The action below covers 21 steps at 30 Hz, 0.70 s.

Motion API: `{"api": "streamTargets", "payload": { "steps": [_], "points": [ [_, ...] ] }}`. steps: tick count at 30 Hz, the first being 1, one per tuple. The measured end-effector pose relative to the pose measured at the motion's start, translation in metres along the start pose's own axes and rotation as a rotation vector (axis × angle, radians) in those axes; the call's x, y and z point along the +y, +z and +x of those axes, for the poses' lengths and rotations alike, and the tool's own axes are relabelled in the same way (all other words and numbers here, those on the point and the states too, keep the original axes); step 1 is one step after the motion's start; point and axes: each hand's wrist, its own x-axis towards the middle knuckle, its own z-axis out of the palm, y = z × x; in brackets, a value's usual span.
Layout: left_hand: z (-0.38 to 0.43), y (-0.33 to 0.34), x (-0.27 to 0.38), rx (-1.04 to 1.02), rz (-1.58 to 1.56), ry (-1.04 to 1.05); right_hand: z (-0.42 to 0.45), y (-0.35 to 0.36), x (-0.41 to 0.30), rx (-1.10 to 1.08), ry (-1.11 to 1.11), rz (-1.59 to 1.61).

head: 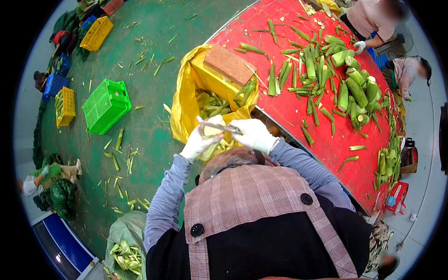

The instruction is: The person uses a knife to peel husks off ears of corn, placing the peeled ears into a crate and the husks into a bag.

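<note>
My left hand (pixel 198 143), in a white glove with bare fingertips, grips a pale peeled vegetable stem (pixel 213 128). In my right hand (pixel 254 135), also white-gloved, is the handle end of a narrow-bladed knife or peeler (pixel 219 126). Its blade lies across the stem and reaches over to my left fingers. Both hands are above the near side of an open yellow sack (pixel 180 112), which contains green and pale peelings (pixel 213 105). Part of the stem is hidden by the blade and my left hand.
A brick (pixel 229 64) rests at the sack's far side. On the red table (pixel 280 115) to the right lie thick green stems (pixel 357 91) and leaf-sheath pieces. A green crate (pixel 106 106) stands on the littered floor. Co-workers, one with a gloved hand (pixel 359 47), are around the table.
</note>
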Motion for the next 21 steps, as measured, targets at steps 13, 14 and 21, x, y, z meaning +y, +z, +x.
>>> {"api": "streamTargets", "payload": {
  "steps": [13,14,21],
  "points": [
    [-0.036,0.005,-0.018,-0.021,-0.043,-0.030,0.009,0.034,0.006,-0.075,0.061,0.057],
    [-0.036,0.005,-0.025,-0.015,-0.006,-0.035,0.006,0.039,0.008,-0.064,0.074,0.066],
    [-0.032,0.017,-0.017,-0.058,0.289,-0.023,-0.042,0.056,0.040,0.114,0.339,0.152]
  ]
}}
